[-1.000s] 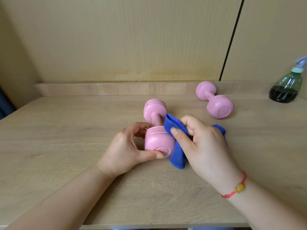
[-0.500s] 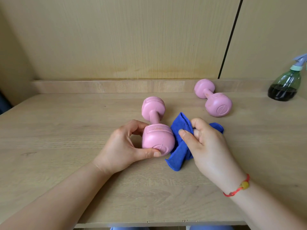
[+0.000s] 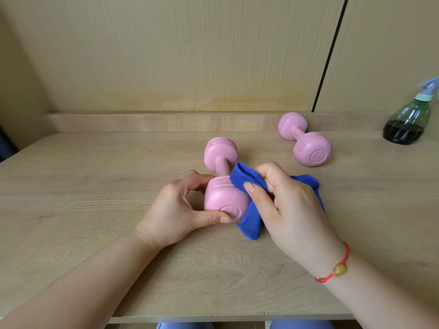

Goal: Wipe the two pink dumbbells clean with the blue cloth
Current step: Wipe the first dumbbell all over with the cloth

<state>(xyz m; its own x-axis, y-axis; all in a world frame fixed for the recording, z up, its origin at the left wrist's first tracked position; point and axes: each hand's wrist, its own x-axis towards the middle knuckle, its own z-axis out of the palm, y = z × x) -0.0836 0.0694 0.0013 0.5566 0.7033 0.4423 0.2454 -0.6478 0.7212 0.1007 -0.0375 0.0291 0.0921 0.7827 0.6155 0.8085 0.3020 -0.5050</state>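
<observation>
Blue cloth [image 3: 251,217] is sitting bunched in the right hand [image 3: 289,205], whose thumb and curled fingers are pinching it against the right flank of the near dumbbell [image 3: 223,198] at its front head. That dumbbell is lying on the desk [image 3: 95,186] near the middle, bar pointing away. The left hand [image 3: 175,210] is cupping the same head from the other side, with the thumb pressing on the end face and the fingers curled over the far shoulder. To do this stroke well, the left hand should be bracing firmly so the round head is not rolling under the rub, while the right is dragging a flat pad of cloth around the curve rather than a loose fold. Turning the weight a little between strokes would be bringing the underside and bar within reach. The far dumbbell [image 3: 306,141] is lying well apart at the back right, near a bottle [image 3: 408,122] — probably waiting its turn
</observation>
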